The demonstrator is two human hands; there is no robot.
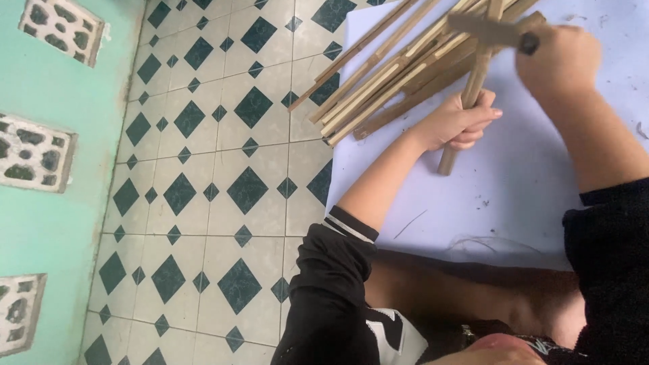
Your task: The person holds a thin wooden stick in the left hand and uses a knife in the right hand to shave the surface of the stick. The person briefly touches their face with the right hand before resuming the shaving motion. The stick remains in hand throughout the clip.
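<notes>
The bamboo stick (466,101) stood upright on the white sheet (514,182), left hand (460,122) fingers clamped around it, right hand (558,57) gripping a blade (487,28) at its top, splitting seemingly barely begun.

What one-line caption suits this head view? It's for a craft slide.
Left hand grips an upright bamboo stick while the right hand sets a blade across it, over a white sheet.
</notes>
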